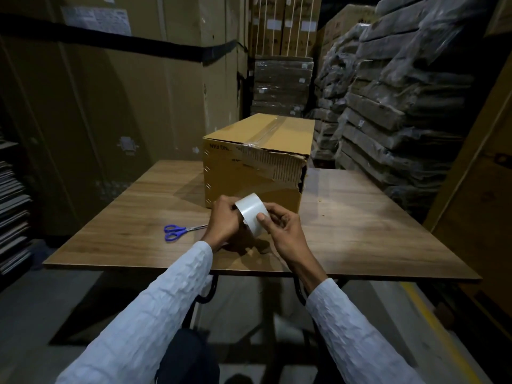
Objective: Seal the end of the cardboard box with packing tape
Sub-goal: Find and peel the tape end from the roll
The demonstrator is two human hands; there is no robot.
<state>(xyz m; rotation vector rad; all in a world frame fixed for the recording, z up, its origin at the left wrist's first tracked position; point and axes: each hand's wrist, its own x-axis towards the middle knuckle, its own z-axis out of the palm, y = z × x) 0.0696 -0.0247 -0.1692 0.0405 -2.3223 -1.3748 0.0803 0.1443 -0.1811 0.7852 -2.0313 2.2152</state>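
Both hands meet over the near middle of the table, gripping one roll of packing tape (251,214) between them. The left hand (224,221) curls around the roll's side at 9 o'clock, fingers folded against its edge. The right hand (279,228) holds it from 3 o'clock, with the thumb (261,217) pressed flat on the pale outer band and the other fingers bent behind. Whether a loose end of tape is pinched under that thumb cannot be told. The roll stands on edge, lifted off the wooden table (360,231), with its shadow just under the hands.

At 12 o'clock from the hands, just beyond the roll, stands the cardboard box (249,173) with its short end facing the person. That end is torn and ragged at the upper right corner, and old tape and a peeled label cross its upper part. A clear strip of tape runs along the box's top seam.

At 9 o'clock from the left hand, near it, lie blue-handled scissors (180,230) flat on the table, blades pointing toward the hand. Pale sleeves (155,309) cover both forearms.
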